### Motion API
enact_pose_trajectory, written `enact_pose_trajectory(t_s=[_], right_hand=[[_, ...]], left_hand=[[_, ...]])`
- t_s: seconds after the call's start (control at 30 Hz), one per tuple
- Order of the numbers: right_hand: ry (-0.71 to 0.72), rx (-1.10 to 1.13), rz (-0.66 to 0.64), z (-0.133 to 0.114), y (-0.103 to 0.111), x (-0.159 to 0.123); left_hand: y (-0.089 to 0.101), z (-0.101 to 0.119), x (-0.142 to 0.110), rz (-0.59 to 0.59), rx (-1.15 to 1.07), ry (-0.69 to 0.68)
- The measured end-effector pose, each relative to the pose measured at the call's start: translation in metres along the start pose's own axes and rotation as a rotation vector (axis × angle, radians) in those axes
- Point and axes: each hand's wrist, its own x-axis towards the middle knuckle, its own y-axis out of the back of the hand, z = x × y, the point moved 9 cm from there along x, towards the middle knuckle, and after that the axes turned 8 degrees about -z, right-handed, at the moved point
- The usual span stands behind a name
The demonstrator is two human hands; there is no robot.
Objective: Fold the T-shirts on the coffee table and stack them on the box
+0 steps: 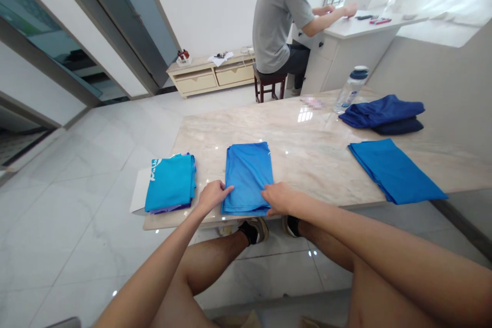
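Head view: your left hand [211, 195] and right hand [280, 198] on a folded blue cloth [248, 174]

It lies at the near edge of the marble-look table [315, 164]. Your left fingers curl, thumb touching the left border; your right hand is half-open, fingertips on the right border. Whether either pinches fabric is unclear.

Folded blue cloth [248, 174]: rectangular, layered, lightly creased; lies flat on tabletop [315, 164] between left hand [212, 195] and right hand [281, 198], both touching its sides.
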Motion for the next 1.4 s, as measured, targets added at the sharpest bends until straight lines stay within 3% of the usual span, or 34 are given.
enact_pose_trajectory(t_s=[0.13,0.27,0.47,0.7,0.9,1.03,1.2,1.4], right_hand=[[-0.062,0.013,0.045,-0.007,-0.013,-0.012],[-0.161,0.018,0.047,-0.004,-0.030,-0.021],[-0.197,0.068,0.058,0.003,-0.048,-0.029],[-0.249,0.089,0.036,0.002,-0.044,-0.030],[-0.457,0.102,0.072,0.002,-0.047,-0.024],[-0.388,0.044,0.074,-0.014,-0.059,-0.020],[-0.097,0.018,-0.056,-0.031,-0.073,-0.018],[-0.191,-0.018,0.042,0.011,-0.033,-0.019]], left_hand=[[-0.011,0.010,-0.018,-0.040,0.233,-0.036],[-0.011,0.015,-0.022,-0.014,0.238,-0.067],[-0.010,0.012,-0.034,0.012,0.293,-0.040],[-0.010,0.018,-0.040,-0.024,0.345,-0.029],[-0.014,0.028,-0.043,-0.004,0.386,-0.040],[-0.014,0.030,-0.045,-0.013,0.388,-0.036],[-0.011,0.028,-0.044,-0.028,0.400,-0.022],[0.005,0.013,-0.053,-0.088,0.519,0.045]])
